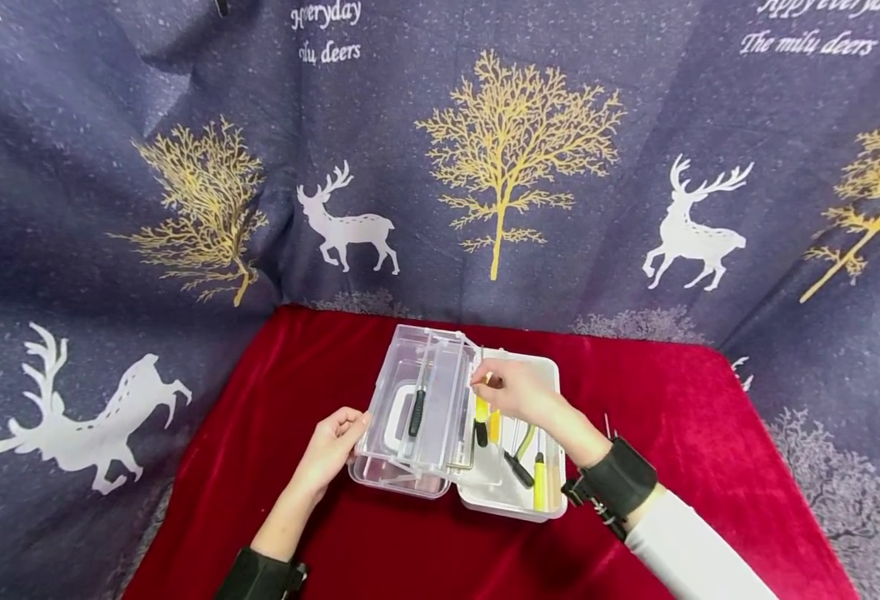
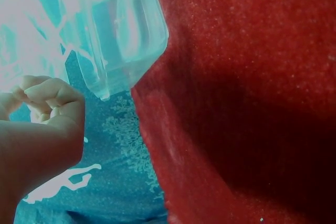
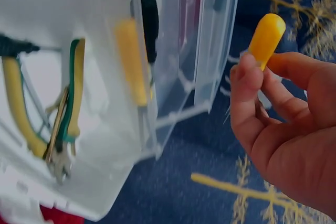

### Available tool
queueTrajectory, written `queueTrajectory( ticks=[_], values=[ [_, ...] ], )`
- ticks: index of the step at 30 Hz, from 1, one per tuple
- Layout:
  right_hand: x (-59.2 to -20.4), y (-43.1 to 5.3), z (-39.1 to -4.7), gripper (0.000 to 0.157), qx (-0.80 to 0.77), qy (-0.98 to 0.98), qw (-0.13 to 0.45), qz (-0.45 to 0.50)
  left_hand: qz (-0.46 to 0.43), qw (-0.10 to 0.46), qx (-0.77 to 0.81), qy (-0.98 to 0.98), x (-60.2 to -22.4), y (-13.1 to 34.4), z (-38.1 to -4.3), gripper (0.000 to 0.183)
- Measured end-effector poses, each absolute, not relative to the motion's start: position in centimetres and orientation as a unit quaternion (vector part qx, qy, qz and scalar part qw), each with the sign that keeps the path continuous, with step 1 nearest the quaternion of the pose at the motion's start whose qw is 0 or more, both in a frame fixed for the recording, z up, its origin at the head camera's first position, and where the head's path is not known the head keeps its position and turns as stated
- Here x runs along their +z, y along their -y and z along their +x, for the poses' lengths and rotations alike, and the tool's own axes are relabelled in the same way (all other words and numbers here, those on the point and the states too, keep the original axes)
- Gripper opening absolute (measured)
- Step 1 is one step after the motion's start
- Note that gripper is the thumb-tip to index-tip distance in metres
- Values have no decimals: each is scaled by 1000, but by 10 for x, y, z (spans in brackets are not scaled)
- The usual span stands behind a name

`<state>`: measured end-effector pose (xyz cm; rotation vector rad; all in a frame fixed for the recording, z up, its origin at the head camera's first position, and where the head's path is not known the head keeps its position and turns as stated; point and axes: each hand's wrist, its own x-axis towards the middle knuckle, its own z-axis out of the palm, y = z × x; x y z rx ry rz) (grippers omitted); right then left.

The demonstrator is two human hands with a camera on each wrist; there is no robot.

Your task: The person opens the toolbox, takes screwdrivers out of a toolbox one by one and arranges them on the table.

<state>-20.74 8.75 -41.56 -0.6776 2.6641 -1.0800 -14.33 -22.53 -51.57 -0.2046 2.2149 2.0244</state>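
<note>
My left hand (image 1: 335, 442) grips the near left edge of a clear plastic tray (image 1: 447, 417); in the left wrist view its fingers are curled at the clear plastic. A screwdriver with a dark handle (image 1: 417, 412) lies in that tray. Above the white toolbox base (image 1: 511, 506), my right hand (image 1: 518, 392) pinches a screwdriver by its yellow handle (image 3: 268, 38); its shaft is mostly hidden. In the base lie pliers with yellow-green grips (image 3: 76, 87), another yellow-handled screwdriver (image 3: 131, 61) and a yellow tool (image 1: 539, 483).
A clear lid (image 1: 402, 482) lies folded out to the left under the tray. The red cloth (image 1: 635, 417) covers the table around the toolbox. A dark curtain (image 1: 560, 167) with trees and deer hangs behind the table.
</note>
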Motion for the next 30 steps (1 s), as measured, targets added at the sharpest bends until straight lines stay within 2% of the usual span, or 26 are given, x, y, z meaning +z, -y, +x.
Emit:
queueTrajectory(
  ticks=[10, 20, 30],
  values=[
    [-410, -153, -199, 9, -339, -924, 96, -147, -61, 61, 673, -735, -519, 223, -141, 23],
    [-425, -217, -186, 8, -372, -920, 52, -109, -57, 69, 682, -725, -515, 223, -145, 26],
    [-448, -263, -167, 7, -355, -930, 47, -80, -65, 73, 670, -736, -515, 225, -144, 29]
  ],
)
